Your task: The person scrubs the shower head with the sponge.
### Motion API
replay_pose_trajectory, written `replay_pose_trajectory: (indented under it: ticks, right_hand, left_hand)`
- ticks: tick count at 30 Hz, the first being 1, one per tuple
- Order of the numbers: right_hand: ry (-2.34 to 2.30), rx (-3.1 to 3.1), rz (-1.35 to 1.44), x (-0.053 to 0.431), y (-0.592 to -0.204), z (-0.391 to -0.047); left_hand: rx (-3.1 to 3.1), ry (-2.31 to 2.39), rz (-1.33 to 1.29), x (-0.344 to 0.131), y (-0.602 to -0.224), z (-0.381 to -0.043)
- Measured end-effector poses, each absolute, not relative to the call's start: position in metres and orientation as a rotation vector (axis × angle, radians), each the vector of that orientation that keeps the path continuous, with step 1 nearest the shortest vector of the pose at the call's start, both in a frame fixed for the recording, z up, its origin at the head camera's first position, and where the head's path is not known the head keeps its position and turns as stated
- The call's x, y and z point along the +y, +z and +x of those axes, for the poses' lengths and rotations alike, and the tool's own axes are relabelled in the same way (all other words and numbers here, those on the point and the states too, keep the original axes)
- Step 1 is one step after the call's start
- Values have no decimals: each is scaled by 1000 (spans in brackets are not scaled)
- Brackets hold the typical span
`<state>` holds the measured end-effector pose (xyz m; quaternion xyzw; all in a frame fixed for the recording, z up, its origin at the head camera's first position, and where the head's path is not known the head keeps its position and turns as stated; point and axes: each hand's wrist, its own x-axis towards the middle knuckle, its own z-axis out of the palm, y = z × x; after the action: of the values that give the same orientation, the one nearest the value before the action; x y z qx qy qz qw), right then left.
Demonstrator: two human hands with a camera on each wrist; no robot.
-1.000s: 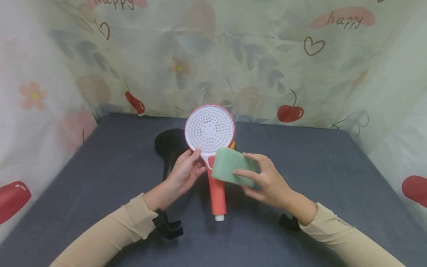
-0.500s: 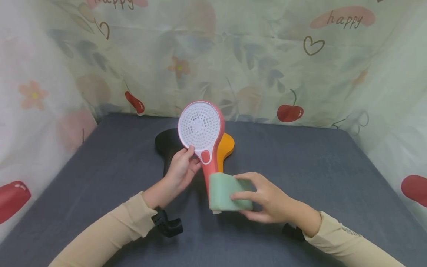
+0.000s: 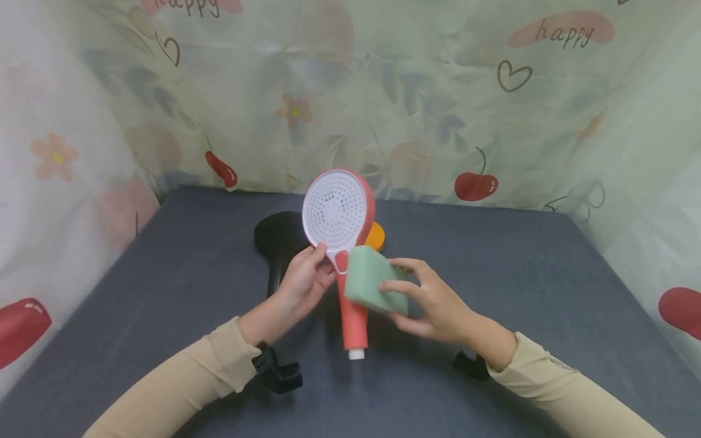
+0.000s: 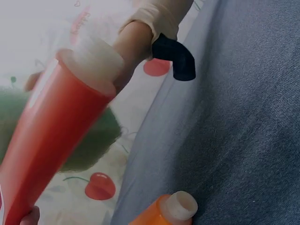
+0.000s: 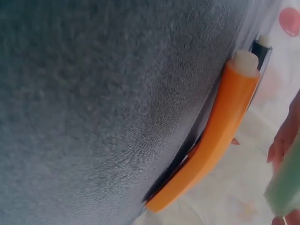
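My left hand [image 3: 305, 281] grips a red shower head [image 3: 335, 210] near its neck, with the thumb by the white, dotted spray face. It is held above the table, face toward me and handle pointing down. In the left wrist view, the red handle [image 4: 56, 126] and its white threaded end loom close. My right hand [image 3: 432, 298] pinches a green sponge [image 3: 369, 280] between thumb and fingers. The sponge lies against the right side of the handle, below the head. Only an edge of the sponge [image 5: 283, 187] appears in the right wrist view.
Behind the held one, a black shower head [image 3: 279, 234] and an orange shower head [image 3: 376, 236], mostly hidden, lie on the dark grey table [image 3: 493, 267]. The orange one [image 5: 220, 122] shows fully in the right wrist view. A patterned curtain [image 3: 350, 91] encloses the back and sides.
The sponge went down to the handle's lower end and has come back up near the neck. The red shower head swung left, then partly back right, and now faces slightly left.
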<state>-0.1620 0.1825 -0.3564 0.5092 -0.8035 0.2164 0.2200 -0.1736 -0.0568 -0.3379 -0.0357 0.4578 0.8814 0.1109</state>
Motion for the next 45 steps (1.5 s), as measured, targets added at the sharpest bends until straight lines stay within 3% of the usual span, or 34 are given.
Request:
replay_pose_trajectory:
  ticks: [15,32,45]
  right_hand:
    - [488,-2173,1528,183,-353,-150]
    - [324,-2136,1554,188,-345,-146]
    - [420,-2169,1353,191,-348,-151]
  left_hand:
    - [1457,2491,-92,-56,-337,-174]
    - [1611,2201,233,-58,-343,-172]
    - [1524,2126,384,-60,-345,-169]
